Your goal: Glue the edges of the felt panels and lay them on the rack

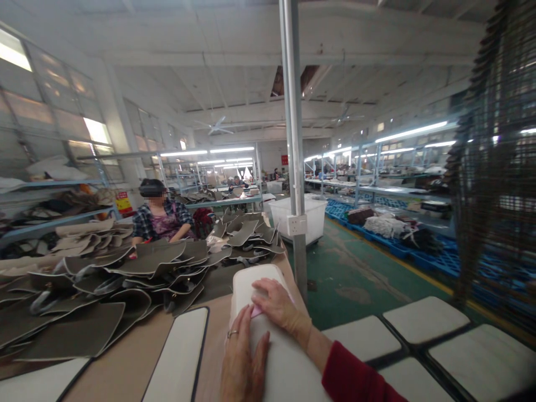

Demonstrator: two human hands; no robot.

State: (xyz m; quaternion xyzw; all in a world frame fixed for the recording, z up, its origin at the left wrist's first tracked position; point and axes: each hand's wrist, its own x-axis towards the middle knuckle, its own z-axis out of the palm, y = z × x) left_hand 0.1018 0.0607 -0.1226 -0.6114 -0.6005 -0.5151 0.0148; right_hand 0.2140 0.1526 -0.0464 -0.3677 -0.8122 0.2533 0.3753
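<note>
Palm down, thumb apart, rested left hand (243, 352) on white panel (280, 347) near the worktop's (220, 314) right edge; spread right hand (277, 301) farther up it, against pink piece (255, 311). Could not tell any pinch on that. Risked creasing pink piece through uneven finger pressure, or tipping white panel toward green floor (341, 276) by shoving rightward.

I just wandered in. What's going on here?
Someone is handling a long white panel: the left hand lies along its left side, and the right hand lies across it farther up. A small pink piece shows between them; whether either hand grips it, I can't tell. Other white panels with dark edges lie on both sides. Beyond a pile of dark panels is a co-worker in a checked shirt.
</note>
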